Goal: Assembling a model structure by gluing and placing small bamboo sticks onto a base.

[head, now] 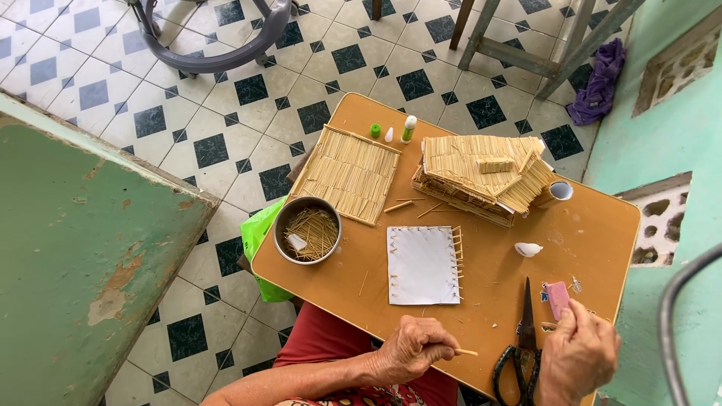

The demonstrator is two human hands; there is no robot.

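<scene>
At table's 6 o'clock edge, left hand (412, 347) pinched a stick (467, 352); right hand (577, 353) gripped a pink cutter (557, 298). Stick house (481, 177) looked mostly built; white panel (423, 265) only edge-lined.

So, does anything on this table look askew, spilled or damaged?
Nothing damaged. A few loose sticks lie scattered between the stick mat and the model house, and the green glue cap sits off its bottle.

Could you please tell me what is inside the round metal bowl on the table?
The bowl holds a loose heap of thin sticks, with a small white scrap lying on them at the near left. The bowl's bottom is covered by the sticks, so anything beneath them cannot be seen.
</scene>
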